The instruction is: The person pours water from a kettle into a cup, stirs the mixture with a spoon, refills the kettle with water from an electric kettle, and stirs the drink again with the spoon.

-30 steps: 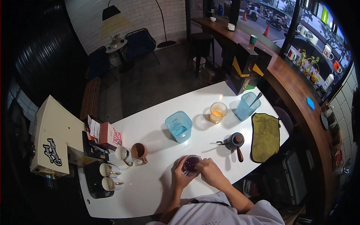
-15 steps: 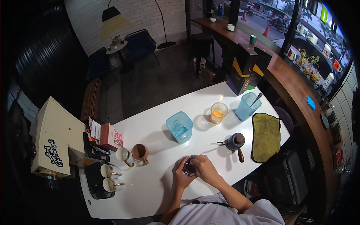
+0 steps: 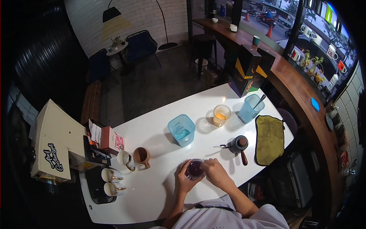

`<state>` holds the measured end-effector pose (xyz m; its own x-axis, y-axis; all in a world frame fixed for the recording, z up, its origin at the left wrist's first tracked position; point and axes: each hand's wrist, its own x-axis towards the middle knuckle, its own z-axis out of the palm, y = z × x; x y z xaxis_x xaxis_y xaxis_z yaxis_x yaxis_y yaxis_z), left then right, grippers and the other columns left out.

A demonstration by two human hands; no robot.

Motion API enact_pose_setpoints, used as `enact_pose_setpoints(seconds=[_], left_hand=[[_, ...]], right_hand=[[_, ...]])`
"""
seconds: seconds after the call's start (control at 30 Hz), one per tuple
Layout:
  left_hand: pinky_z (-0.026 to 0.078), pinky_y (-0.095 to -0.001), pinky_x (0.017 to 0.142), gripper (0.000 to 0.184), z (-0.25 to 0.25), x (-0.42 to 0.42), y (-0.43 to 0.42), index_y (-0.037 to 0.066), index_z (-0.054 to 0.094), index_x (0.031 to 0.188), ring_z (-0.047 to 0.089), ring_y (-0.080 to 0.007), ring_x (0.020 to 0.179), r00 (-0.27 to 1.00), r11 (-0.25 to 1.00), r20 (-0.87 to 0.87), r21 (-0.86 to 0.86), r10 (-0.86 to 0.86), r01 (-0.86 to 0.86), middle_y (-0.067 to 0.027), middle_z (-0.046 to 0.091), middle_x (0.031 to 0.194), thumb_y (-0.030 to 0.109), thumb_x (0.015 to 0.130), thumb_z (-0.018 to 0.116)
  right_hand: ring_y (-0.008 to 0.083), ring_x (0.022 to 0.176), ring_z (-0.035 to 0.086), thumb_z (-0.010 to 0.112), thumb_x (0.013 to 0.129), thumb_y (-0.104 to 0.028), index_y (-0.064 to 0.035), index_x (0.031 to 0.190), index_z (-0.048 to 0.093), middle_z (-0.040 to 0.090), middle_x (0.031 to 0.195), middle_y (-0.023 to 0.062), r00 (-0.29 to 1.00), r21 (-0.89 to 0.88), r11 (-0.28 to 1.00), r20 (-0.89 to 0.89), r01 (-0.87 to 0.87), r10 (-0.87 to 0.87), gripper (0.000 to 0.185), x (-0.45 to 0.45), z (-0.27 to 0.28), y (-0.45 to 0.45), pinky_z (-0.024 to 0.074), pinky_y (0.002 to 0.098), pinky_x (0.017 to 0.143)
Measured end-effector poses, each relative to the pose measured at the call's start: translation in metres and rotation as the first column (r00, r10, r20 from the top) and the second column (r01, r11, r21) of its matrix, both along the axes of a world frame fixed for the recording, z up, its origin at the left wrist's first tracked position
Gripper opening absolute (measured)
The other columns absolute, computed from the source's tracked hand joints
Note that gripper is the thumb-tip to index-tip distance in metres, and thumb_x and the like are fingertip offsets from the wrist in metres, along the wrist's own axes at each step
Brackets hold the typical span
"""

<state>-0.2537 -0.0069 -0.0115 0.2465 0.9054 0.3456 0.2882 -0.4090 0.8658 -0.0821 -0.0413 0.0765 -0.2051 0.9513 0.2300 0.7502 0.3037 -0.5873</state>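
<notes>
A glass of dark reddish-purple liquid (image 3: 195, 168) stands near the table's front edge. My left hand (image 3: 184, 179) is wrapped around its left side. At the glass's right rim is my right hand (image 3: 215, 174), its fingers closed in a pinch; what they hold, if anything, is hidden. Beyond the hands stands a translucent blue container (image 3: 182, 129) with some pale blue contents. To the right is a dark grey pot (image 3: 239, 143) with a wooden handle. A clear cup (image 3: 221, 115) with yellow-orange contents sits farther back.
Several mugs stand at the left, a brown one (image 3: 141, 155) among them, near a cream machine (image 3: 55, 141). On the right lie an olive cloth (image 3: 270, 140) and another blue container (image 3: 249, 110) with a spoon. Black boxes (image 3: 249, 70) stand at the table's back corner.
My right hand has shifted right from over the glass to its rim, so more of the dark liquid shows. My left hand keeps its hold.
</notes>
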Motion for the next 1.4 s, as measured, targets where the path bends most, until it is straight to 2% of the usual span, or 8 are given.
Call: enact_pose_setpoints(seconds=[0.17, 0.4, 0.47, 0.7, 1.0, 1.07, 1.17, 1.4], left_hand=[[0.054, -0.0452, 0.098, 0.081, -0.002, 0.0, 0.001, 0.0, 0.062, 0.127, 0.066, -0.0361, 0.112, 1.0, 1.0, -0.009, 0.017, 0.005, -0.005, -0.018, 0.068, 0.122, 0.023, 0.058, 0.098], [0.054, -0.0454, 0.099, 0.08, 0.001, -0.002, 0.001, 0.001, 0.063, 0.127, 0.065, -0.0365, 0.114, 1.0, 1.0, -0.017, 0.016, -0.003, 0.003, -0.0176, 0.067, 0.122, 0.02, 0.057, 0.096], [0.054, -0.0454, 0.099, 0.08, 0.0, -0.001, 0.001, 0.002, 0.063, 0.127, 0.065, -0.0364, 0.114, 1.0, 1.0, -0.004, 0.012, 0.0, 0.0, -0.0173, 0.067, 0.123, 0.019, 0.057, 0.096], [0.054, -0.0452, 0.099, 0.079, -0.001, -0.001, 0.001, 0.001, 0.063, 0.127, 0.066, -0.0362, 0.113, 1.0, 1.0, 0.017, 0.007, -0.001, 0.001, -0.0177, 0.068, 0.122, 0.02, 0.058, 0.096], [0.054, -0.0445, 0.098, 0.077, 0.001, 0.001, 0.0, 0.0, 0.064, 0.124, 0.066, -0.0357, 0.111, 1.0, 1.0, 0.001, 0.001, 0.014, -0.014, -0.0178, 0.068, 0.12, 0.024, 0.059, 0.098], [0.054, -0.0445, 0.098, 0.077, 0.001, 0.001, 0.0, 0.0, 0.064, 0.124, 0.066, -0.0356, 0.111, 1.0, 1.0, 0.004, 0.013, 0.011, -0.011, -0.0179, 0.068, 0.12, 0.024, 0.059, 0.098], [0.054, -0.0444, 0.098, 0.078, 0.002, 0.0, 0.001, 0.0, 0.063, 0.125, 0.066, -0.0356, 0.111, 1.0, 1.0, 0.004, 0.024, 0.004, -0.004, -0.018, 0.068, 0.12, 0.023, 0.058, 0.097], [0.053, -0.0447, 0.1, 0.079, -0.001, -0.002, 0.001, 0.001, 0.063, 0.127, 0.065, -0.0368, 0.114, 1.0, 1.0, -0.001, 0.028, -0.002, 0.002, -0.0182, 0.067, 0.122, 0.02, 0.057, 0.096]], right_hand=[[0.0358, 0.083, 0.059, 0.064, 0.074, 0.005, 0.0017, 0.092, 0.067, 0.061, 0.08, 0.0154, 0.992, 0.088, 0.989, -0.057, 0.121, -0.116, 0.018, -0.004, -0.013, 0.009, 0.046, 0.0443, 0.077], [0.0382, 0.082, 0.059, 0.066, 0.078, 0.002, 0.0031, 0.095, 0.067, 0.061, 0.083, 0.0179, 0.982, 0.016, 0.993, -0.15, 0.115, -0.111, 0.017, -0.016, -0.018, 0.009, 0.0472, 0.0459, 0.078], [0.0394, 0.083, 0.061, 0.065, 0.078, 0.003, 0.0035, 0.095, 0.068, 0.062, 0.085, 0.0186, 0.973, 0.034, 0.998, -0.226, 0.061, -0.052, 0.017, -0.018, -0.019, 0.008, 0.0483, 0.0463, 0.08], [0.0399, 0.084, 0.062, 0.063, 0.075, 0.006, 0.0033, 0.094, 0.067, 0.064, 0.085, 0.0183, 0.98, -0.025, 0.996, -0.179, -0.09, 0.084, 0.019, -0.007, -0.011, -0.001, 0.0495, 0.0458, 0.08], [0.036, 0.081, 0.06, 0.062, 0.072, 0.008, 0.0018, 0.092, 0.065, 0.062, 0.082, 0.0153, 0.998, 0.006, 0.998, -0.038, 0.059, -0.059, 0.022, 0.0, -0.002, 0.0, 0.0467, 0.0436, 0.078], [0.0343, 0.089, 0.061, 0.071, 0.068, 0.002, 0.0008, 0.098, 0.067, 0.064, 0.091, 0.0149, 0.996, -0.001, 0.996, 0.012, 0.089, -0.089, 0.03, 0.0, -0.009, 0.004, 0.0471, 0.0442, 0.083], [0.0355, 0.083, 0.059, 0.065, 0.077, 0.001, 0.0012, 0.094, 0.066, 0.061, 0.083, 0.0157, 0.991, 0.081, 0.99, -0.081, 0.111, -0.105, 0.017, -0.005, -0.021, 0.009, 0.0461, 0.0429, 0.078], [0.037, 0.083, 0.06, 0.066, 0.076, 0.001, 0.0013, 0.098, 0.068, 0.062, 0.084, 0.0164, 0.987, 0.045, 0.999, -0.157, -0.009, 0.016, 0.022, -0.018, -0.019, 0.008, 0.0467, 0.0444, 0.077]])
